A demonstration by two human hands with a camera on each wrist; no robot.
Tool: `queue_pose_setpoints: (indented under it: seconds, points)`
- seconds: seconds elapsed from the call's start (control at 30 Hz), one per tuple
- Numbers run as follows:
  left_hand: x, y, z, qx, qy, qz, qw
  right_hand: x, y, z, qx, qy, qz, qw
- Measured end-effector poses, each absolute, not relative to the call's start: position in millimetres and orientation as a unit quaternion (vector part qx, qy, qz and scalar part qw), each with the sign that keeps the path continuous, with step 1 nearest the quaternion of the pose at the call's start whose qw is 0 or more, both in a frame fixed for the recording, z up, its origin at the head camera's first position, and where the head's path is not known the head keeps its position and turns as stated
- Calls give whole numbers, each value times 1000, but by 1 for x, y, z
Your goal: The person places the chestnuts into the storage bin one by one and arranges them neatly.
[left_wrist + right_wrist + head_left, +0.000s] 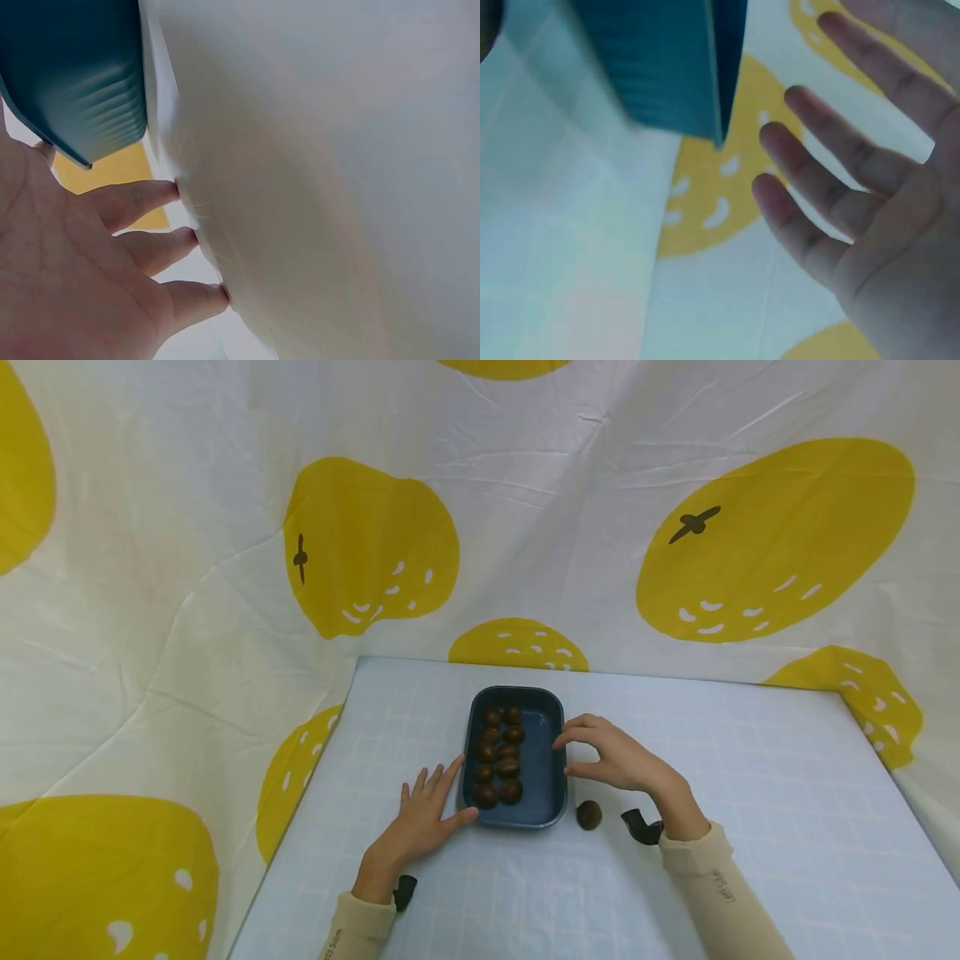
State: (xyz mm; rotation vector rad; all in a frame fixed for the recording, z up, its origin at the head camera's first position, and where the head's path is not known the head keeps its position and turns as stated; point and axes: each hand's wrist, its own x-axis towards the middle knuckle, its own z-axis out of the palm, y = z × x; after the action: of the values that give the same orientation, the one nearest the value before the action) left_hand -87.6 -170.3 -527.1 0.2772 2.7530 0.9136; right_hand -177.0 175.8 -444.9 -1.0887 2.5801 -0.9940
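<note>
A dark blue rectangular tray (543,810) holds two lengthwise columns of brown chestnuts (509,767) along its left side; the right part of its floor is bare. My left hand (420,827) lies with fingers spread at the tray's left edge, the index finger and thumb against it. In the left wrist view, the other fingertips (214,296) rest on the table. Over the tray's right rim hovers my right hand (611,756), fingers apart and nothing between them. One loose chestnut (588,815) lies on the table just right of the tray's near corner, below that hand.
A pale blue checked cloth covers the table (750,760). Behind and to the left hangs a white sheet (525,552) printed with large yellow fruit. A black wrist mount (642,827) sticks out beside the right wrist, and another black mount (405,892) beside the left.
</note>
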Motion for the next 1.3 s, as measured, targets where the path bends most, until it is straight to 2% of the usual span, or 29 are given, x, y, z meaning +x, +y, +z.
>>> queue_pose_setpoints:
  seconds: [0.13, 0.37, 0.5, 0.93, 1.3]
  points:
    - [-87, -170, -526, 96, 938, 313, 114, -177, 195, -453, -354, 851, -369, 121]
    - [-88, -171, -526, 94, 937, 315, 115, -180, 221, -479, -364, 799, -412, 243]
    - [-88, -171, -526, 95, 937, 315, 115, -180, 225, -492, -359, 793, -410, 272]
    - [-89, -170, -527, 91, 939, 313, 114, -181, 225, -510, -368, 811, -367, 268]
    - [-88, -171, -527, 92, 939, 309, 116, -173, 221, -517, -402, 825, -322, 233]
